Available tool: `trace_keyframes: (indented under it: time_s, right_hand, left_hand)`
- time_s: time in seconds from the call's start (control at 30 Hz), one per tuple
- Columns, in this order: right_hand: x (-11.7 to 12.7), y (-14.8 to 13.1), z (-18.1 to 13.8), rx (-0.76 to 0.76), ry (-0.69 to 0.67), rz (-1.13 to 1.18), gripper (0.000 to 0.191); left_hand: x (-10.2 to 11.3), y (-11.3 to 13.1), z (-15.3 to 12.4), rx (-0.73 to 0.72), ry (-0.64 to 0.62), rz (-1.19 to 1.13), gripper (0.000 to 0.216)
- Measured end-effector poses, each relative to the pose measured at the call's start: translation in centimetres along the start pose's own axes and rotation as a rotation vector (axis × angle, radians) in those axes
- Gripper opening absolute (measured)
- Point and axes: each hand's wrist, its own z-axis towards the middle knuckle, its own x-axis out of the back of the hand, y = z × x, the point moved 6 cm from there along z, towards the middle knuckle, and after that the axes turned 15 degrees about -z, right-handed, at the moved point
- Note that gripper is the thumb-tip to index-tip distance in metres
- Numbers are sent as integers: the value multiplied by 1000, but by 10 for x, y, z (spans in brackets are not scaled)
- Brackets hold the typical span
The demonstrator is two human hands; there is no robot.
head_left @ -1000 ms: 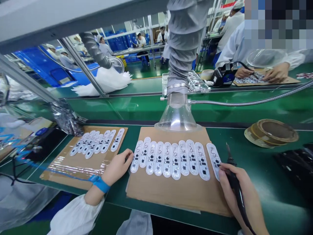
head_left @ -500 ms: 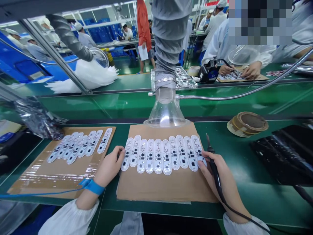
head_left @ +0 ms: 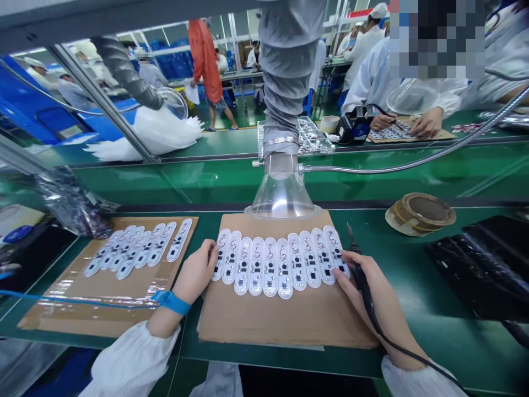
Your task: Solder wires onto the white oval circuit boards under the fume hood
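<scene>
A row of several white, rounded circuit boards (head_left: pixel 270 267) with black chips and thin red wires lies on a cardboard sheet (head_left: pixel 268 325). Their ends are uneven, with the middle boards sitting nearer me. My left hand (head_left: pixel 196 274), a blue strap on its wrist, has its fingers curled against the leftmost board. At the other end, my right hand (head_left: pixel 374 289) touches the rightmost board with thumb and fingertip. That hand also holds a black soldering iron (head_left: pixel 361 282), its tip pointing away from me.
More boards (head_left: pixel 142 248) lie on a taped cardboard piece (head_left: pixel 74 314) to the left. A clear fume hood (head_left: pixel 283 198) hangs just behind the row. To the right are a tape roll (head_left: pixel 420 212) and a black object (head_left: pixel 483 264). A co-worker's hands (head_left: pixel 427 122) work across the bench.
My left hand has moved right, and the leftmost boards have shifted right and slightly away from me. My right hand stays at its end. A person in orange has walked left.
</scene>
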Motion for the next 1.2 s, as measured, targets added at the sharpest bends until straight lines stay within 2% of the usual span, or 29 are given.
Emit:
trace_keyframes:
  time_s: [0.2, 0.33, 0.4, 0.43, 0.47, 0.57, 0.6, 0.67, 0.77, 0.87, 0.97, 1.07, 1.2]
  right_hand:
    - [-3, 3, -6, -9, 10, 1, 34]
    - [-2, 3, -9, -35, 26, 29, 33]
    - [-1, 3, -9, -55, 24, 44, 33]
    - [0, 2, -9, -62, 25, 50, 31]
    - [2, 1, -8, -66, 30, 54, 29]
    - [12, -3, -7, -70, 93, 45, 21]
    - [16, -4, -7, -74, 121, 41, 19]
    - [22, -7, -9, -66, 157, 46, 19]
    - [27, -19, -16, 48, 144, 121, 26]
    - [28, -33, -25, 177, 92, 212, 38]
    - [30, -33, -31, 143, 95, 267, 42]
    - [33, -26, -31, 78, 86, 290, 39]
    - [35, -21, -31, 71, 29, 316, 36]
  left_hand:
    - [-1, -9, -3, -47, -21, -66, 31]
    - [10, -12, -10, -67, 104, -100, 35]
    - [15, -3, -23, -95, 169, -174, 37]
    - [14, 4, -31, -115, 150, -230, 39]
    - [8, 14, -40, -143, 75, -293, 41]
    - [-28, 50, -73, -238, -402, -431, 47]
    - [-39, 62, -82, -262, -519, -448, 46]
    - [-57, 82, -92, -270, -642, -472, 42]
    - [-81, 113, -91, -268, -721, -554, 36]
    - [-102, 146, -84, -336, -697, -639, 37]
    - [-118, 170, -84, -425, -686, -609, 34]
    - [-127, 180, -89, -475, -725, -561, 33]
    - [-130, 183, -92, -504, -748, -541, 33]
